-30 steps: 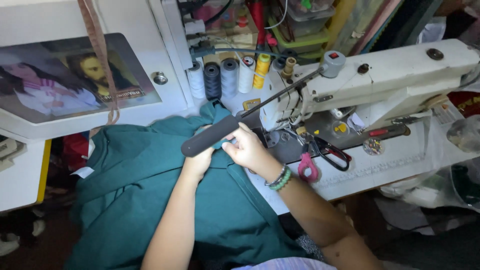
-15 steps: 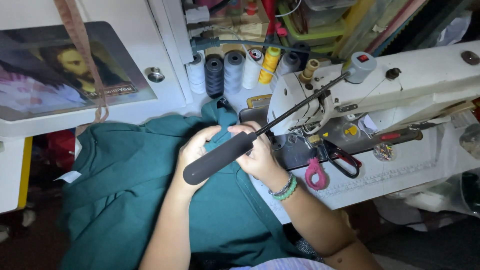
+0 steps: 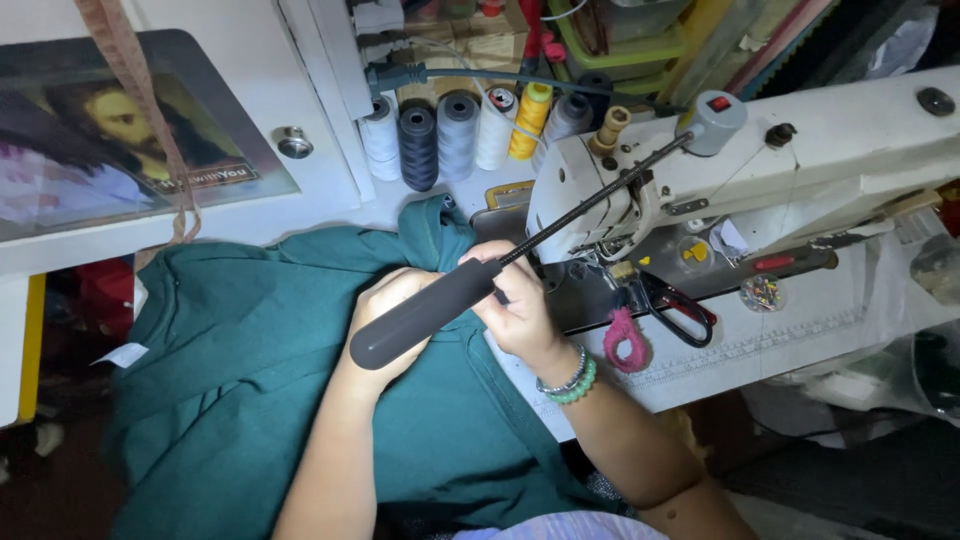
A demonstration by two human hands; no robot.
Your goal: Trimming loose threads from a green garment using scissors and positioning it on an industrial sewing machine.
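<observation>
We have the green garment (image 3: pixel 300 400) bunched on the surface (image 3: pixel 800 340) just before the sewing machine (image 3: pixel 760 160). Our left hand (image 3: pixel 395 310) and right hand (image 3: pixel 515 305) both pinch its fabric; judging by this, it is not yet under the needle.

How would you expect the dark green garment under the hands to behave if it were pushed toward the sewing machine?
The green garment would probably bunch rather than slide as one piece: it already lies in soft folds and drapes off the table edge. It looks floppy and light, so the left hand and right hand likely need to guide it together.
</observation>
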